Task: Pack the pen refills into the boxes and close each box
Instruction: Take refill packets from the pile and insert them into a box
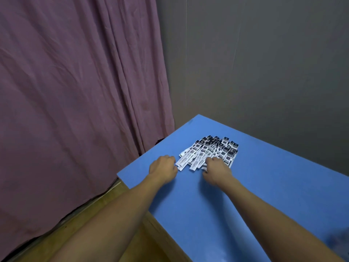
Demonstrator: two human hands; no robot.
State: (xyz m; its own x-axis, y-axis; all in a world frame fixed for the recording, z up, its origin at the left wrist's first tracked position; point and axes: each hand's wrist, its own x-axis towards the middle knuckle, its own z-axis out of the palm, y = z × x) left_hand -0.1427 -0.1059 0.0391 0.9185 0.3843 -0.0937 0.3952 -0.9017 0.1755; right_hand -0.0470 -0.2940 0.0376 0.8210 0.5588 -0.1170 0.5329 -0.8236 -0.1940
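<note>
Dozens of slim black-and-white sleeved pen refills (209,153) fanned on blue desk (264,195); left hand (163,168) curled at pile's edge, right hand (217,170) atop it, grasp indiscernible, seemingly gathering. No boxes visible.

A mauve curtain (75,91) hangs in loose vertical folds across the left half of the view, reaching down to the floor. Beside it, to the right, stands a plain grey wall (255,63), matt, with faint vertical seams. A blue surface (245,205) runs in from the lower right, its far corner near the wall and its left corner near the curtain's hem. Below the surface's left edge, a brown wooden floor (85,224) shows. Lighting is even and dim, with soft shadows on the blue top.
</note>
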